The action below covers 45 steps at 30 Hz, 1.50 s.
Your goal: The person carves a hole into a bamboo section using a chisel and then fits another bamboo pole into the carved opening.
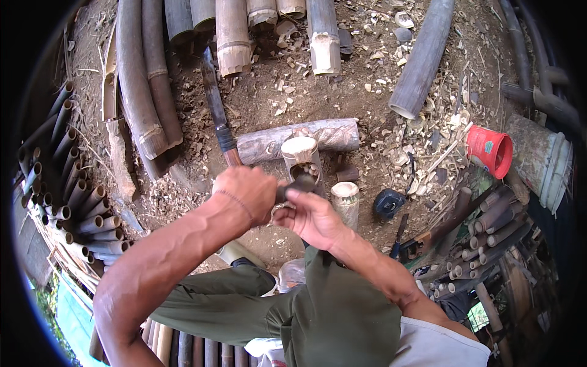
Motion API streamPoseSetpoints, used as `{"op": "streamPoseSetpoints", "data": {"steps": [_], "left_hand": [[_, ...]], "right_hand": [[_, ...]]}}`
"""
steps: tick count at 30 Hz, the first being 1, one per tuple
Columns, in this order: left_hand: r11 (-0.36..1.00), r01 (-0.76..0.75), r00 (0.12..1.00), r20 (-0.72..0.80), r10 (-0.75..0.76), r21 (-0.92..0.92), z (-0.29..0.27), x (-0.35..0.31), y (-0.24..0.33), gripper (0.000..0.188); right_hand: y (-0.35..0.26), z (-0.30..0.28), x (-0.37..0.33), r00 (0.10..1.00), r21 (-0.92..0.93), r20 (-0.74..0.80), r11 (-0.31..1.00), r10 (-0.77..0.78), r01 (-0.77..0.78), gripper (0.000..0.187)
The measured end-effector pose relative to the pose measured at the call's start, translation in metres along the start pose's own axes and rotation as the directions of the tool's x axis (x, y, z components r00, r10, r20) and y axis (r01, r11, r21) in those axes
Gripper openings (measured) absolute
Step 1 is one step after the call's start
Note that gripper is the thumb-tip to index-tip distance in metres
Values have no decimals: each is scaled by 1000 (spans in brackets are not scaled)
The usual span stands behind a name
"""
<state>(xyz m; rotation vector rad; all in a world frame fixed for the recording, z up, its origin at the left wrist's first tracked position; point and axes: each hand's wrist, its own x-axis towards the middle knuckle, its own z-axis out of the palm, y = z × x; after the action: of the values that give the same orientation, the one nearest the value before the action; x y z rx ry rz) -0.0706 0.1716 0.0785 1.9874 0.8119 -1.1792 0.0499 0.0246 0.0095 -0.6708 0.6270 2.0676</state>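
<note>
In front of my lap my two hands meet over a short dark piece, blurred, whose kind I cannot make out. My left hand is closed in a fist at its left end; what its fingers hold is hidden. My right hand has its thumb against the piece, with fingers curled beneath. Just beyond stands an upright bamboo section with a pale cut top and a hollow in its side. A machete with a wooden handle points away from me, its handle end reaching behind my left hand.
A log lies crosswise behind the upright section. To the right are a shorter upright piece, a dark blue tool, a saw, a red bucket and stacked bamboo. Chips litter the dirt; long bamboo poles lie left.
</note>
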Motion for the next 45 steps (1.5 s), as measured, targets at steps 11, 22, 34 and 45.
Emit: {"op": "streamPoseSetpoints", "data": {"steps": [11, 22, 34, 45], "left_hand": [[-281, -214, 869, -314, 383, -935, 123, 18, 77, 107], [-978, -47, 998, -42, -40, -201, 95, 60, 136, 32], [270, 3, 965, -68, -253, -963, 112, 63, 54, 50], [-4, -129, 968, -125, -218, -992, 108, 64, 91, 53]], "right_hand": [[-106, 29, -82, 963, -794, 267, -577, -48, 191, 50], [-145, 90, -18, 892, -609, -283, -784, 352, 116, 31], [-3, -13, -43, 916, -990, -99, -52, -389, -129, 44], [-50, -5, -70, 942, -860, 5, -482, -336, -167, 57]]}}
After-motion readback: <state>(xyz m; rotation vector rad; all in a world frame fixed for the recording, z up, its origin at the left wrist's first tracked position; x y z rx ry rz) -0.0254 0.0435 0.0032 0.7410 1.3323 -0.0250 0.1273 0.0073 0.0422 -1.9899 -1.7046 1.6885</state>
